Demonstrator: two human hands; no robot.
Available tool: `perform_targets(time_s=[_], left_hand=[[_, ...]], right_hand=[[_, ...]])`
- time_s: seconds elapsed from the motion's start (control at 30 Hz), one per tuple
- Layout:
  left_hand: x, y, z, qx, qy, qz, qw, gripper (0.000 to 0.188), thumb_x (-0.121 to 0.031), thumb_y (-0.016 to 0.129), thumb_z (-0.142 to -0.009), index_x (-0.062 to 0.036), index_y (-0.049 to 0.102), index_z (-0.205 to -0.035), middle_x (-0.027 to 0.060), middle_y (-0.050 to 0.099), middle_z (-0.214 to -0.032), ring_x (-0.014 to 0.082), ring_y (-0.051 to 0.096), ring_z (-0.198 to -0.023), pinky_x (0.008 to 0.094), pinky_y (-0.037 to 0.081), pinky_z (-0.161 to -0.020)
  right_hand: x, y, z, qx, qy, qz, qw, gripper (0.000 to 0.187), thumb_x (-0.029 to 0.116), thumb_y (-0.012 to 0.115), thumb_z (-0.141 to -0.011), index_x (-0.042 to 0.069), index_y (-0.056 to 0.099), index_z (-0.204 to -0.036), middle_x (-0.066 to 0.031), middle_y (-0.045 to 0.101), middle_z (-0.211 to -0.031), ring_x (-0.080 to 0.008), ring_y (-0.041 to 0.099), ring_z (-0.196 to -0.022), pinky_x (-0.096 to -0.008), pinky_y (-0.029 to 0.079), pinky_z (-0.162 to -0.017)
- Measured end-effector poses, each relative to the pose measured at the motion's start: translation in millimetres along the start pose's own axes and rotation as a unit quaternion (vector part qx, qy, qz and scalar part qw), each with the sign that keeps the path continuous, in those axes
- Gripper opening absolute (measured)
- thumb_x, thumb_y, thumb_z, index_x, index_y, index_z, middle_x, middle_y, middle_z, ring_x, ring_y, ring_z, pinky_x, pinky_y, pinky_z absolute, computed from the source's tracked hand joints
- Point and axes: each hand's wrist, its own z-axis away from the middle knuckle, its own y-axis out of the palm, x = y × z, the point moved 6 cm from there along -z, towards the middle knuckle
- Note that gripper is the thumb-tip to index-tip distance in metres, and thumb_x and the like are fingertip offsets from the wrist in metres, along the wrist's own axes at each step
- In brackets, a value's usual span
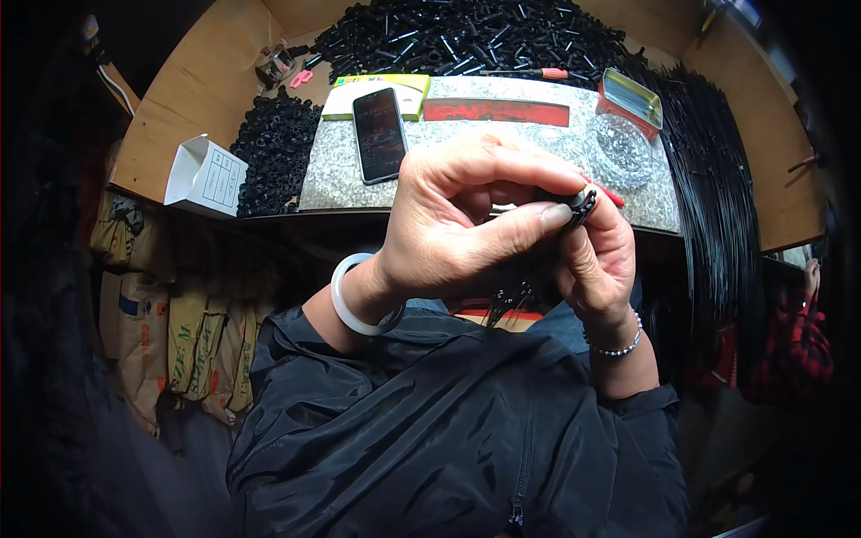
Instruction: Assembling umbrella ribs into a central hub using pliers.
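Both hands meet in front of the table's near edge. My left hand [453, 211] pinches a small black part [583, 208] between thumb and forefinger. My right hand [603, 255] is closed on the same part from the right, its fingertips against it. The part looks glossy, with a lumpy end; the fingers cover much of it. Thin black strands [508, 296] hang below the hands over my lap; where they are held is hidden. Just beyond the right fingers, a slim red object [608, 193] lies on the speckled board [359, 199].
Black tubular parts [448, 36] are heaped at the back, ring-like ones [273, 148] at left, long black strands [717, 179] at right. A phone [379, 134], yellow box [418, 85], tin [632, 100], glass dish [619, 152] and white carton [206, 177] stand around. Another person's checked sleeve [807, 336] shows far right.
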Motion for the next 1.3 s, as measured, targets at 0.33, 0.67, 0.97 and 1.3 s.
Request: perform_targets(time_s=[0.33,0.67,0.97,1.3], left_hand=[[2.1,-2.0,-2.0,0.026,0.095,0.011,0.995,0.02,0.007,0.064,-0.08,0.0029,0.066,-0.1,0.0126,0.065,-0.098,0.015,0.064,-0.086,0.0243,0.051,-0.077],[26.1,-7.9,-6.7,0.032,-0.017,0.133,0.99,0.078,-0.009,0.071,-0.078,0.0008,0.026,-0.141,0.0173,0.064,-0.106,0.0182,0.063,-0.096,0.0286,0.048,-0.087],[-10.4,-6.0,-12.0,0.016,0.048,-0.228,0.972,0.036,0.006,0.065,-0.078,0.0054,0.059,-0.113,0.0141,0.065,-0.099,0.0147,0.065,-0.08,0.0233,0.053,-0.07],[-10.5,-0.4,-8.7,0.007,0.059,-0.298,0.953,0.029,0.003,0.064,-0.081,0.0045,0.062,-0.11,0.0115,0.067,-0.095,0.0146,0.066,-0.086,0.0239,0.052,-0.076]], right_hand=[[-4.0,-2.4,-2.2,0.042,0.057,-0.052,0.996,0.018,0.017,0.055,-0.092,0.0,0.051,-0.098,-0.0074,0.059,-0.096,-0.0158,0.063,-0.084,-0.0301,0.054,-0.077],[-28.3,-6.8,-12.6,0.059,0.147,-0.149,0.976,0.035,0.023,0.066,-0.085,0.0,0.053,-0.108,-0.0107,0.062,-0.085,-0.0133,0.061,-0.069,-0.0233,0.05,-0.062],[-9.3,-7.4,-10.8,-0.067,-0.042,0.019,0.997,0.014,0.004,0.064,-0.085,0.002,0.05,-0.085,-0.0078,0.063,-0.082,-0.0091,0.06,-0.07,-0.0219,0.051,-0.063],[-9.8,-9.5,-3.4,-0.062,-0.064,0.011,0.996,0.009,0.001,0.062,-0.087,0.0,0.054,-0.092,-0.0069,0.062,-0.091,-0.009,0.059,-0.086,-0.0236,0.048,-0.078]])
